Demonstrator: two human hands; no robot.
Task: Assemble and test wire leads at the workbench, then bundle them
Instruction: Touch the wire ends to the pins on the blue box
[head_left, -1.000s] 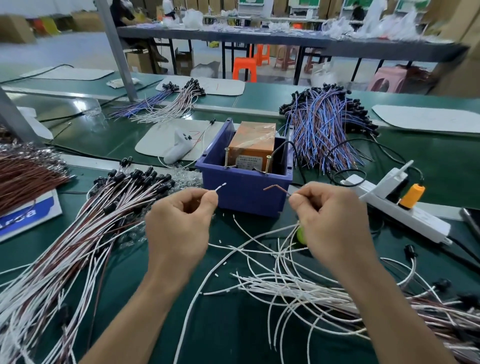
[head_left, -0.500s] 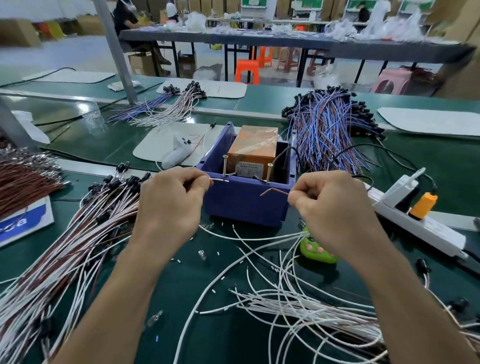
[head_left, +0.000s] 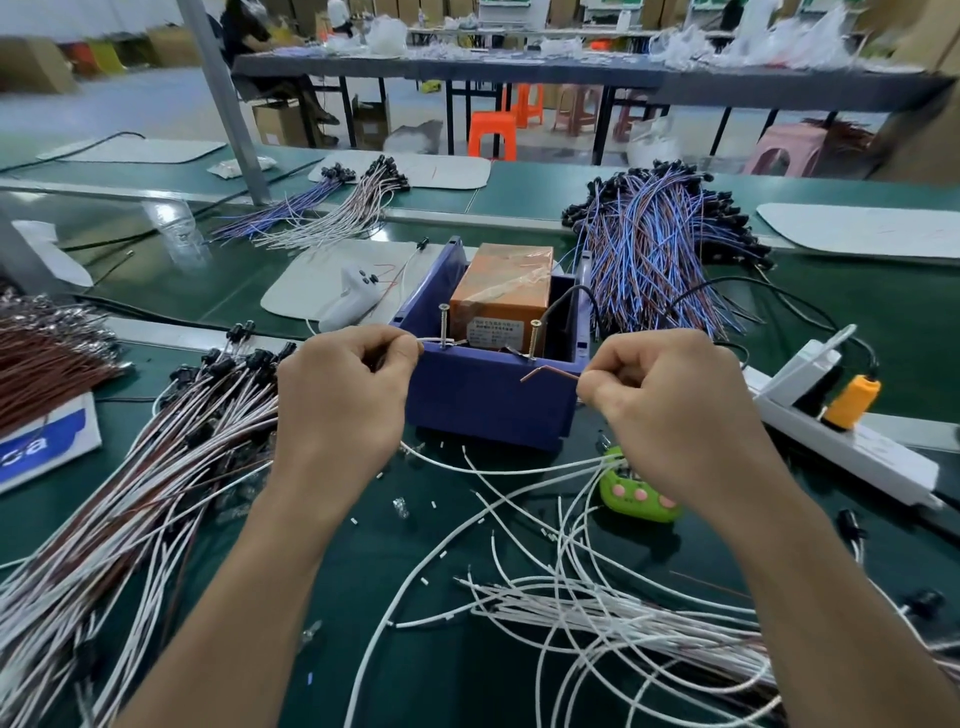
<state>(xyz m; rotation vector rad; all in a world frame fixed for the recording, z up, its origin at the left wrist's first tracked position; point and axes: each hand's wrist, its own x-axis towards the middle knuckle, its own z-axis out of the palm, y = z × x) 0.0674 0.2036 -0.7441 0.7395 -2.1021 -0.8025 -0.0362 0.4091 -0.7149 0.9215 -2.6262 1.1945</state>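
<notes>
My left hand (head_left: 340, 400) pinches a white wire end (head_left: 434, 340) that touches the left screw (head_left: 443, 326) standing on the front rim of the blue box (head_left: 488, 400). A brown wire end (head_left: 548, 371) with a bent tip is pinched in my right hand (head_left: 670, 410), just below and short of the right screw (head_left: 534, 339). An orange block (head_left: 501, 291) wrapped in film sits inside the box. Loose white leads (head_left: 571, 587) lie in front of me, and a big pile of white-and-brown leads with black ends (head_left: 156, 467) spreads at the left.
A green clicker (head_left: 636, 496) lies under my right wrist. A white power strip with an orange plug (head_left: 852, 410) sits at the right. Blue-and-brown lead bundles (head_left: 660, 249) lie behind the box, a white handheld device (head_left: 353, 301) on a mat, brown wires (head_left: 47, 358) far left.
Both hands moved up and forward to the blue box. The white wire end has reached the left screw, and the brown end has come close to the right screw.
</notes>
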